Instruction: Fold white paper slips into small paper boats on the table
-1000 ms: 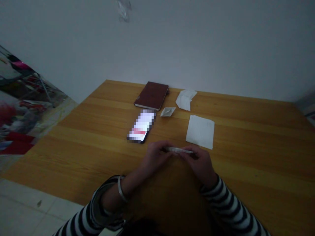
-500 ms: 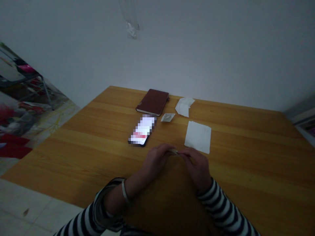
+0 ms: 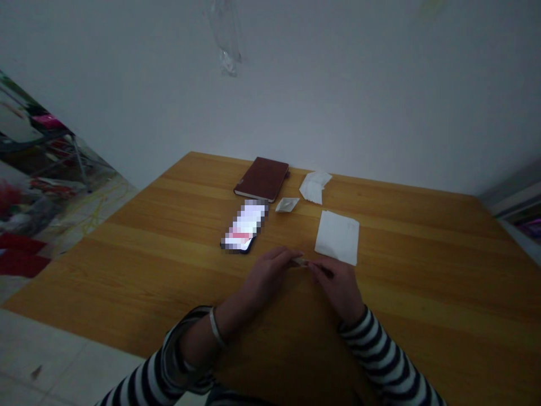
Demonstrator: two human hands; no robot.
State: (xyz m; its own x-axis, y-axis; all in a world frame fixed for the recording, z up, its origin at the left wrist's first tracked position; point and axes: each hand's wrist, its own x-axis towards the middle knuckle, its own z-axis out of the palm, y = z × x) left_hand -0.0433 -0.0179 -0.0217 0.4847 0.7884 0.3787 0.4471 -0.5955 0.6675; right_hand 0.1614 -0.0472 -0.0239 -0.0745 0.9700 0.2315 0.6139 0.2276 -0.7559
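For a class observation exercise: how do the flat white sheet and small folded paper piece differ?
The flat white sheet is far larger than the small folded paper piece. The sheet lies open; the piece is creased to a point. Both are pale paper on the wooden table.

Most of the pale strip (image 3: 301, 261) was hidden between the left grip (image 3: 266, 276) and the right grip (image 3: 338, 287), so its ends and material could not be told. The phone screen (image 3: 245, 225) was blurred into coarse blocks. The small folded piece (image 3: 287, 204) on the worktop (image 3: 422, 270) was too dim and small to identify. The top edge of the view cut off the clear plastic piece (image 3: 225, 34), and the bottom edge cut off both striped sleeves (image 3: 382, 355). The clutter on the floor (image 3: 25, 208) was too blurred to tell apart.
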